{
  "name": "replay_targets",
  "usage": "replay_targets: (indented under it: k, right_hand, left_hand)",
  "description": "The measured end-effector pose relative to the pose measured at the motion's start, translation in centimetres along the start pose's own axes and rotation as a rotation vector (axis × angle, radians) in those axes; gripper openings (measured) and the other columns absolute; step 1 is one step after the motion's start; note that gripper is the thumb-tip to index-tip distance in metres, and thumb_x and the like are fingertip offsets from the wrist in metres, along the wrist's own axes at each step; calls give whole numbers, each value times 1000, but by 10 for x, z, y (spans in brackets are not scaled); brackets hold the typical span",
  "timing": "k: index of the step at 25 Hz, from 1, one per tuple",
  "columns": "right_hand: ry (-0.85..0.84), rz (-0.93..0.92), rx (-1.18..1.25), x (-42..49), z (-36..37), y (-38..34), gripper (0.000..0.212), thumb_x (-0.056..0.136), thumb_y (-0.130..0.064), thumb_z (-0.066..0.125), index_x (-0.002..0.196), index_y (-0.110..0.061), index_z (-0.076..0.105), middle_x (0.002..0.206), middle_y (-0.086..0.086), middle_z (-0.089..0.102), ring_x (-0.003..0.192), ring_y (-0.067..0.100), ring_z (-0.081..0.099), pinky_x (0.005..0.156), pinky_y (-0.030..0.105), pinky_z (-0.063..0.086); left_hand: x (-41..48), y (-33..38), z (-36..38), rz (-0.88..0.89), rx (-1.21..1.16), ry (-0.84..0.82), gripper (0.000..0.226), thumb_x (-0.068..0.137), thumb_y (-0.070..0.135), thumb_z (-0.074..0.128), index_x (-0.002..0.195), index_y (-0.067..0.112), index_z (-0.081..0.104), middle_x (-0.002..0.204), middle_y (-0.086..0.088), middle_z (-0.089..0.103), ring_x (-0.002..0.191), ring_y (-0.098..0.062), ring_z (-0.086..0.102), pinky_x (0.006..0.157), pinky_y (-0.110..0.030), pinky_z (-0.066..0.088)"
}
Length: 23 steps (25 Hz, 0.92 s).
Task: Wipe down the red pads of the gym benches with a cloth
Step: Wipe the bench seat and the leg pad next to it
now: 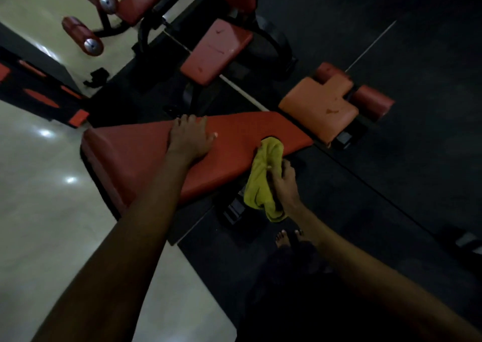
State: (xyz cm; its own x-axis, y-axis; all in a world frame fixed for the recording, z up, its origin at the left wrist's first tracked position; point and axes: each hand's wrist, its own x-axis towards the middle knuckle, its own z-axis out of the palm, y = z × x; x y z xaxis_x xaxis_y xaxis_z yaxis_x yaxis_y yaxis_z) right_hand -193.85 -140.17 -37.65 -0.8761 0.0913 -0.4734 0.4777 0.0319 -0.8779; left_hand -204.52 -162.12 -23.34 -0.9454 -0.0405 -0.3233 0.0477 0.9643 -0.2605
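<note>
The fingers [192,121] of the left hand [189,139] lie straight and spread, flat on the long red pad [140,156], reaching toward its far edge about midway along. The palm presses on the pad and the thumb points toward the right end.

The fingers [289,166] of the right hand [283,183] are curled round a yellow-green cloth [262,182] and grip it bunched. The hand is just off the near edge of the pad, close to its right end. The top of the cloth rests on that near edge, and the rest hangs crumpled below the hand, over the dark floor mat [391,172].

The long pad runs from the pale tiled floor [39,206] on the left onto the mat on the right. Just past its right end is a paler orange pad [317,105] with scuffed patches, and two red rollers [373,102] lie at its far side. Beyond the far edge of the long pad stands a smaller red pad [216,52] on a black frame, its surface marked. Farther off, toward the top left, is another red pad [146,1], with two red rollers with metal end caps [83,37] over the pale floor.

A bare foot [283,238] stands on the mat below the right hand. The picture is dim and no writing can be read on the pads.
</note>
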Motion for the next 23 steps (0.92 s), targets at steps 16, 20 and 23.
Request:
replay_targets:
  k: [16,20,23]
  right_hand:
    - [167,49,-67,34,32,9,39,103,-21,50,140,-13,48,128,11,46,113,29,55,95,37,44]
    - [141,-84,-169,34,39,0,42,99,-24,52,139,-14,49,131,14,48,116,29,54,98,38,43]
    - [53,-299,-273,31,34,13,47,93,-23,51,138,-10,51,128,14,51,113,25,52,100,35,41]
  left_hand:
    - [31,-1,19,-114,32,-58,75,95,60,39,150,8,38,153,-31,31,143,-51,23,114,-68,7]
    - [34,1,20,-110,87,-88,79,95,62,36,152,7,32,154,-33,29,142,-52,25,114,-66,11]
    - [32,0,22,-109,105,-71,81,96,65,33,153,7,31,153,-33,29,141,-52,26,113,-66,12]
